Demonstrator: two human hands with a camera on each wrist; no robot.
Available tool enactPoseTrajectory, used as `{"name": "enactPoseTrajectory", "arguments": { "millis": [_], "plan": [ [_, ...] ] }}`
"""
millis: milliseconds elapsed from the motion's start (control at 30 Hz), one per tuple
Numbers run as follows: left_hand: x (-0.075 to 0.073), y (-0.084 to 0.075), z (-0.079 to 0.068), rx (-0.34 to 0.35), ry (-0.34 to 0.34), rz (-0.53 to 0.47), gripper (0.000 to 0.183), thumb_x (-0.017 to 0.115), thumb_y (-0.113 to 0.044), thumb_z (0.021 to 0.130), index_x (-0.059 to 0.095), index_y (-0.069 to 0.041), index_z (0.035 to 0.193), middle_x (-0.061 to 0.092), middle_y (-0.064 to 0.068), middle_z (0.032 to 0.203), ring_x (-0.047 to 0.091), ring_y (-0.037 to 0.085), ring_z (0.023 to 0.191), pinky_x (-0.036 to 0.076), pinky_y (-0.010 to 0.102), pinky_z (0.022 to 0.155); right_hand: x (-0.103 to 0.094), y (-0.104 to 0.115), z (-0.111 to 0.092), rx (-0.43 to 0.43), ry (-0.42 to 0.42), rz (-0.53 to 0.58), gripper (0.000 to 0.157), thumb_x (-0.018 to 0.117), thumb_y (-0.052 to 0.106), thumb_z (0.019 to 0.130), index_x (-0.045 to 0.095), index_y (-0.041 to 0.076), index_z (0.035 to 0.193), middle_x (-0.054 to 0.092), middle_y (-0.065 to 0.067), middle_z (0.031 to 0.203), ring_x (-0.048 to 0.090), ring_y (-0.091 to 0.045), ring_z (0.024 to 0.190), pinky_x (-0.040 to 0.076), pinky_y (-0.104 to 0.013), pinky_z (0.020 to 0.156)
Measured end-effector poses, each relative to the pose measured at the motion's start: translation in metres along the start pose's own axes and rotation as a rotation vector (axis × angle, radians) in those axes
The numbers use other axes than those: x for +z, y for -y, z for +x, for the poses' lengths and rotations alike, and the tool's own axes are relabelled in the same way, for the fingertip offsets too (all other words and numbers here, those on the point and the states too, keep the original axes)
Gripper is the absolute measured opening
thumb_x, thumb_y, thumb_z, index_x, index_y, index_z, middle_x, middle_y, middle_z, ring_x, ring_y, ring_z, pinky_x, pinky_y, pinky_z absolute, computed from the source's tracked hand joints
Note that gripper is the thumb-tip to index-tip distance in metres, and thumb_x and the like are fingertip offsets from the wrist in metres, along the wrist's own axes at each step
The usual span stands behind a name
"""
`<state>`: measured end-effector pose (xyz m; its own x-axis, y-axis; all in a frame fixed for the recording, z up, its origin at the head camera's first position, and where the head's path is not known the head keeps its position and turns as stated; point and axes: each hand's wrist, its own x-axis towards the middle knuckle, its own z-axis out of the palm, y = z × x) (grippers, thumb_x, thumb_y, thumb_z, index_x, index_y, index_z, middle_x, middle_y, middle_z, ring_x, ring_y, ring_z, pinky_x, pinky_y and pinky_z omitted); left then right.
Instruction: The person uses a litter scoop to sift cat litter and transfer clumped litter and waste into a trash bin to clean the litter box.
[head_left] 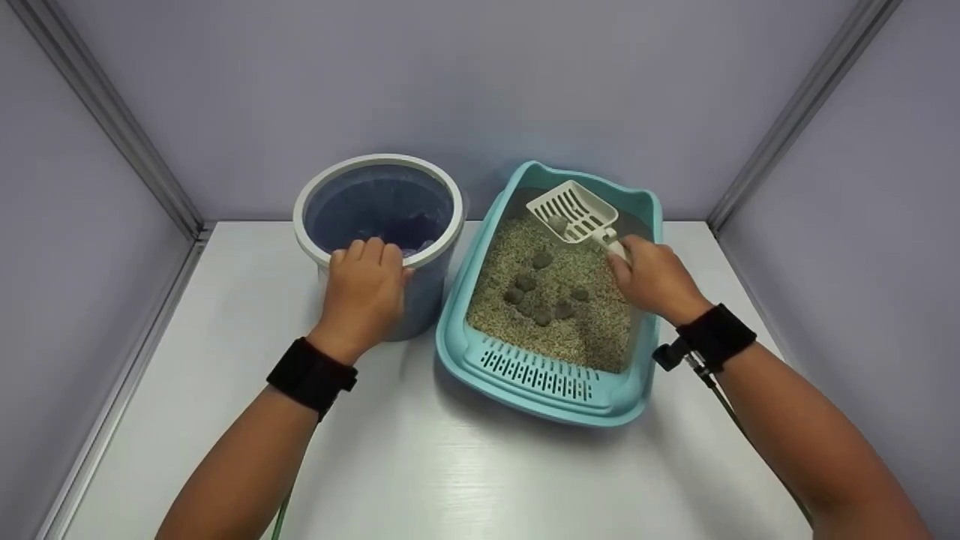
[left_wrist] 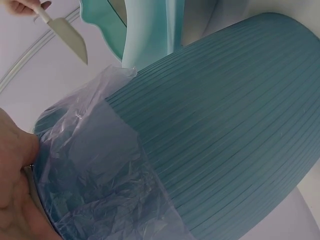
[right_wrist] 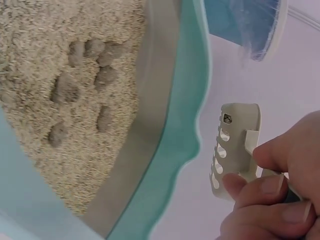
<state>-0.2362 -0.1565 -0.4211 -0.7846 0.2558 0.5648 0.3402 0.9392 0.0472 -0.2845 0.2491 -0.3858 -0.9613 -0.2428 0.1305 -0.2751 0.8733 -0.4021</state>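
My left hand grips the near white rim of a blue trash bin, with the fingers over the edge. A thin plastic bag lines the bin and hangs over its outside in the left wrist view. My right hand holds the handle of a white slotted litter scoop. The scoop is raised over the far part of a teal litter box, with a greyish clump lying in it. Several darker clumps sit on the tan litter in the box.
Bin and litter box stand side by side on a white table, near the back wall. Side walls with metal corner strips enclose the table. A cable runs from the right wristband along the forearm.
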Motion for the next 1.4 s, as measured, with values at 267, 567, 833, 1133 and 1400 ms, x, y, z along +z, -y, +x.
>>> {"name": "enactPoseTrajectory", "arguments": {
  "millis": [267, 567, 833, 1133, 1400],
  "plan": [
    [0.000, 0.000, 0.000, -0.004, 0.000, -0.002, 0.032, 0.048, -0.030, 0.109, 0.053, -0.001, 0.096, 0.055, 0.018, 0.090, 0.052, 0.039, 0.084, 0.036, 0.049, 0.073, -0.028, 0.044, 0.019, -0.046, -0.003, 0.033, 0.026, 0.050, 0.028, 0.109, 0.062, 0.005, 0.107, 0.055, -0.007, 0.079, 0.051, -0.019, 0.060, 0.043, -0.035, 0.058],
    [0.005, 0.000, -0.004, 0.010, -0.059, -0.011, 0.030, 0.052, -0.028, 0.106, 0.052, -0.001, 0.092, 0.053, 0.017, 0.086, 0.050, 0.038, 0.079, 0.035, 0.048, 0.069, -0.036, 0.117, 0.048, -0.064, 0.079, 0.134, 0.027, 0.053, 0.028, 0.108, 0.067, 0.007, 0.117, 0.055, -0.003, 0.080, 0.046, -0.013, 0.056, 0.041, -0.028, 0.050],
    [0.005, 0.002, -0.005, 0.022, -0.098, -0.010, 0.031, 0.051, -0.029, 0.106, 0.051, -0.002, 0.091, 0.051, 0.017, 0.085, 0.050, 0.038, 0.078, 0.033, 0.048, 0.069, -0.008, 0.162, 0.064, -0.182, 0.020, 0.054, 0.027, 0.055, 0.023, 0.107, 0.068, 0.005, 0.122, 0.069, -0.009, 0.097, 0.060, -0.022, 0.075, 0.051, -0.037, 0.070],
    [0.005, 0.000, -0.006, 0.028, -0.107, -0.018, 0.028, 0.054, -0.027, 0.104, 0.052, -0.001, 0.092, 0.053, 0.017, 0.085, 0.051, 0.039, 0.079, 0.034, 0.049, 0.070, 0.028, 0.174, 0.060, -0.583, -0.351, -0.343, 0.019, 0.050, 0.007, 0.104, 0.068, 0.007, 0.110, 0.068, -0.011, 0.076, 0.058, -0.025, 0.053, 0.051, -0.042, 0.048],
    [0.007, 0.000, -0.005, 0.028, -0.102, -0.015, 0.031, 0.054, -0.030, 0.105, 0.051, -0.002, 0.090, 0.053, 0.017, 0.085, 0.052, 0.039, 0.079, 0.034, 0.048, 0.069, 0.032, 0.172, 0.059, -0.623, -0.397, -0.344, 0.017, 0.050, 0.009, 0.106, 0.067, 0.009, 0.106, 0.062, -0.009, 0.069, 0.048, -0.020, 0.049, 0.045, -0.039, 0.044]
  ]
}}
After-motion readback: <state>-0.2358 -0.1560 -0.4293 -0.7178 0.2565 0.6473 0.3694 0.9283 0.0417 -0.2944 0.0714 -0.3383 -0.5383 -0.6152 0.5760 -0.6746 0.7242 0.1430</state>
